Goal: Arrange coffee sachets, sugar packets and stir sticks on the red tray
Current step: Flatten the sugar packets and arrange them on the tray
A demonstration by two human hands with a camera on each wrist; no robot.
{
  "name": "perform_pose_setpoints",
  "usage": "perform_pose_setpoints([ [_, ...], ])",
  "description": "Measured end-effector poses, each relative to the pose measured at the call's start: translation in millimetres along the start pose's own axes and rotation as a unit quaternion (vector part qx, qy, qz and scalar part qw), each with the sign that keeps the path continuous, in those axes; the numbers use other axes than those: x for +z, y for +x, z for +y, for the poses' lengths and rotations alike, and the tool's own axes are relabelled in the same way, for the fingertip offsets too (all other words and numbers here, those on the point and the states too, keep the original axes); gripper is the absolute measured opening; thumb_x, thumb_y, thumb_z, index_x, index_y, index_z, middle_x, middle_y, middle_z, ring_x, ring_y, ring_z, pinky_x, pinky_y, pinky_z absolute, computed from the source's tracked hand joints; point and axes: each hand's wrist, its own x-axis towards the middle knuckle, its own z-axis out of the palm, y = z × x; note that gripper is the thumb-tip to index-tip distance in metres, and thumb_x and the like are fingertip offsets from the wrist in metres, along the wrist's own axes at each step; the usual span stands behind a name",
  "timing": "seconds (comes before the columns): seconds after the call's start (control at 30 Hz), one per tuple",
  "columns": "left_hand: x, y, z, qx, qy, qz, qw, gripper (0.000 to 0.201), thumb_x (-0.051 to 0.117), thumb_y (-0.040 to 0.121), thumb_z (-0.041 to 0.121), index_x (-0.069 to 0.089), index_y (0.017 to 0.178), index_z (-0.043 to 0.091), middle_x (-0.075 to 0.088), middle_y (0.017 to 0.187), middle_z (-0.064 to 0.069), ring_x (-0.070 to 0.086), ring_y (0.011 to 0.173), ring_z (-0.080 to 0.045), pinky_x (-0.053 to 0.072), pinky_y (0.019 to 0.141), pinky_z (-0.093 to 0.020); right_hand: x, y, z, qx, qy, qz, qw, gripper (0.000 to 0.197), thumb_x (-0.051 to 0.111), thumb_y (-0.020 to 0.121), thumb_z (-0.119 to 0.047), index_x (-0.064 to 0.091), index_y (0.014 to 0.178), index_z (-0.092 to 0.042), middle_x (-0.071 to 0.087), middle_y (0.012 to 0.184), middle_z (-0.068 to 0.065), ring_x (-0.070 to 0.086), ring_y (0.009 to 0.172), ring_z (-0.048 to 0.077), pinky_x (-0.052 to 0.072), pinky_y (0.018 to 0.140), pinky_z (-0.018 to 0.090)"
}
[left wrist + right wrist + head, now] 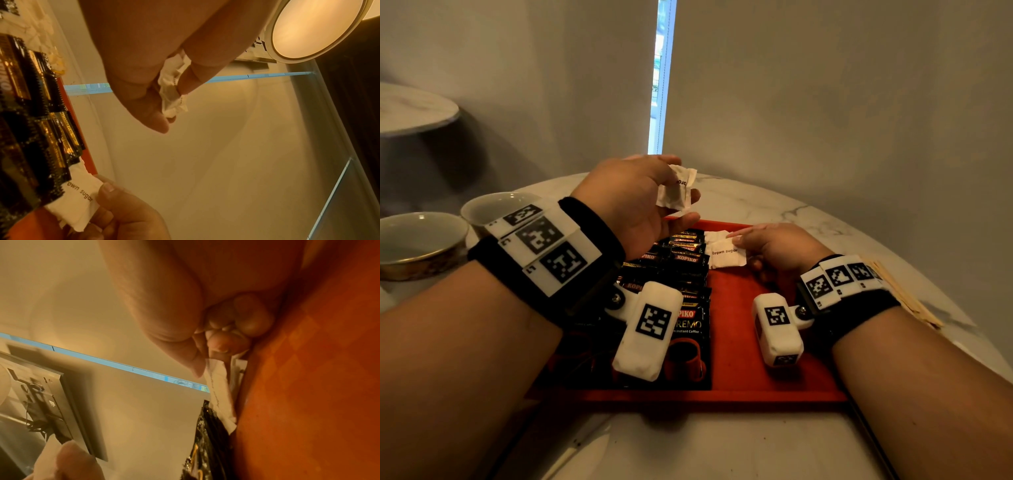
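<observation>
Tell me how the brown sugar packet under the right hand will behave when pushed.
The brown sugar packet is probably light and soft: its paper looks crinkled. Lying flat on the red tray, it should slide, not roll. The right hand pinches its edge, so it may bend.

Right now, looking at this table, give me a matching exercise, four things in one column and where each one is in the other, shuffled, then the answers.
Column one
1. coffee sachets
2. stir sticks
3. crumpled sugar packets
4. flat brown sugar packet

Column two
A. on the table, right of the red tray
B. in the left hand, held above the tray
C. on the tray, under the right hand fingertips
D. in overlapping rows on the tray's left side

Pairs: 1-D, 2-A, 3-B, 4-C
</observation>
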Motion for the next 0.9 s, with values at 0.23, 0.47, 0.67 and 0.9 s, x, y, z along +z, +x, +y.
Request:
perform_pose_setpoints([
  [0.23,-5,4,0,0.016,0.04,-0.004,0.999,0.019,0.054,0.095,0.007,0.069,0.099,0.019,0.066,0.108,-0.01,0.063,0.094,-0.025,0.051,0.056,-0.028,2,-4,-4,0.002,-0.008,0.014,1.0,0.014,0.065,0.093,-0.017,0.078,0.099,-0.017,0.071,0.086,0.01,0.051,0.052,0.011,0.038,0.046,0.025],
  [0.47,-7,8,-3,0.027,0.059,-0.006,0.998,0.018,0.058,0.092,0.009,0.072,0.096,0.019,0.068,0.112,-0.01,0.061,0.088,-0.021,0.044,0.058,-0.027,5,-5,-6,0.008,0.015,0.02,1.0,0.013,0.064,0.093,-0.011,0.074,0.101,-0.01,0.067,0.091,0.015,0.054,0.051,0.014,0.037,0.045,0.026],
  [0.67,-7,10,-5,0.027,0.048,-0.01,0.998,0.016,0.058,0.093,0.008,0.071,0.095,0.018,0.069,0.104,-0.01,0.062,0.082,-0.02,0.045,0.053,-0.025,3,-9,-10,0.008,0.0,0.026,1.0,0.018,0.065,0.094,-0.014,0.07,0.107,-0.003,0.067,0.09,0.014,0.056,0.05,0.014,0.04,0.044,0.025],
  [0.9,-5,8,-5,0.03,0.025,-0.017,0.999,0.016,0.056,0.094,0.006,0.067,0.101,0.013,0.071,0.108,-0.013,0.068,0.086,-0.022,0.05,0.052,-0.024,1,-12,-15,0.005,0.009,0.06,0.998,0.016,0.068,0.092,-0.015,0.069,0.101,-0.001,0.07,0.089,0.013,0.057,0.055,0.018,0.044,0.05,0.027],
])
